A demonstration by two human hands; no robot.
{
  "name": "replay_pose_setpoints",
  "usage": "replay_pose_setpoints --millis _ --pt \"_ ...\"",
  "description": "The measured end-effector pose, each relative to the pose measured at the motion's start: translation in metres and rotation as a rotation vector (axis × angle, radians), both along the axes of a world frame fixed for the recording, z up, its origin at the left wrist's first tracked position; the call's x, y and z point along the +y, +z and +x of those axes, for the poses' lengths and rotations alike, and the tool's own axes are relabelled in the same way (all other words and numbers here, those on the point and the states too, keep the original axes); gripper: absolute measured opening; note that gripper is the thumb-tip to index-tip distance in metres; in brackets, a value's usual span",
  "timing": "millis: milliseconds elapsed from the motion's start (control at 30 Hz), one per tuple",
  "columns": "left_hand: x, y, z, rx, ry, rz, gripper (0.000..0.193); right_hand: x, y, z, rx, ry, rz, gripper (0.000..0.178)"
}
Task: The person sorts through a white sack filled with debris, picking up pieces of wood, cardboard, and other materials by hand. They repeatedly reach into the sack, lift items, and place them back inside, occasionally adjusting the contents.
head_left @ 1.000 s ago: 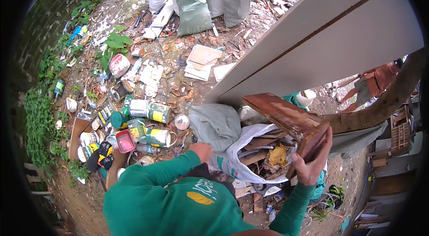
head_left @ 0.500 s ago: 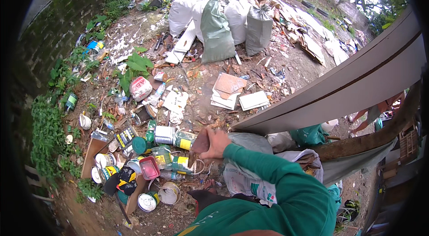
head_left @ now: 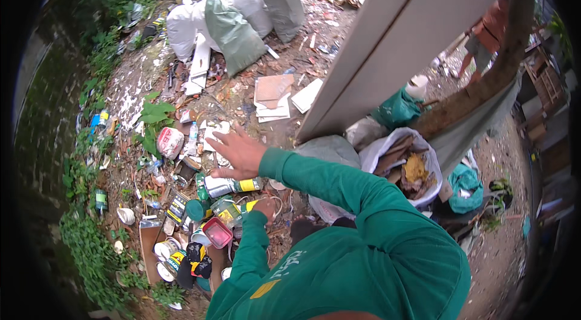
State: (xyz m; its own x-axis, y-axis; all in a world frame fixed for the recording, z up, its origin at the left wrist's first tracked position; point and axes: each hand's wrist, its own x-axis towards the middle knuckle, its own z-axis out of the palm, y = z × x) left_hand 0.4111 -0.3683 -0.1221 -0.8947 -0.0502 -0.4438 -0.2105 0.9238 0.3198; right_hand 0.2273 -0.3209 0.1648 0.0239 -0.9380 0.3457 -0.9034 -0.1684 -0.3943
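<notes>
The right hand (head_left: 238, 153) spreads wide and empty, perhaps for balance, while the left hand (head_left: 264, 207), its grip impossible to tell, is at a yellow-banded can (head_left: 247, 206) lying on the ground (head_left: 269, 131)

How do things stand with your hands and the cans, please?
Right hand spread open, empty, near the cans. Left hand at a yellow-labelled can, grip unclear. Red tub close by the cans.
</notes>
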Motion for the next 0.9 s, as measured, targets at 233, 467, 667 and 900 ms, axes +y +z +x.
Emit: replay_pose_setpoints --millis 233,467,667,900 --pt "0.130 0.193 -0.116 -0.102 0.700 1.263 0.062 0.236 -0.149 -0.066 0.030 -0.755 0.034 0.059" --pt "0.209 0.157 -0.137 0.079 0.300 0.655 0.033 0.559 -0.132 -0.058 -0.602 -1.977 0.128 0.062" --pt "0.367 0.147 -0.169 0.453 -0.399 0.247 0.050 0.602 -0.189 -0.082 -0.887 -1.830 0.770 0.092" --pt "0.385 0.098 -0.148 0.238 -0.567 0.168 0.036 0.617 -0.223 -0.046 -0.918 -1.636 0.701 0.045"
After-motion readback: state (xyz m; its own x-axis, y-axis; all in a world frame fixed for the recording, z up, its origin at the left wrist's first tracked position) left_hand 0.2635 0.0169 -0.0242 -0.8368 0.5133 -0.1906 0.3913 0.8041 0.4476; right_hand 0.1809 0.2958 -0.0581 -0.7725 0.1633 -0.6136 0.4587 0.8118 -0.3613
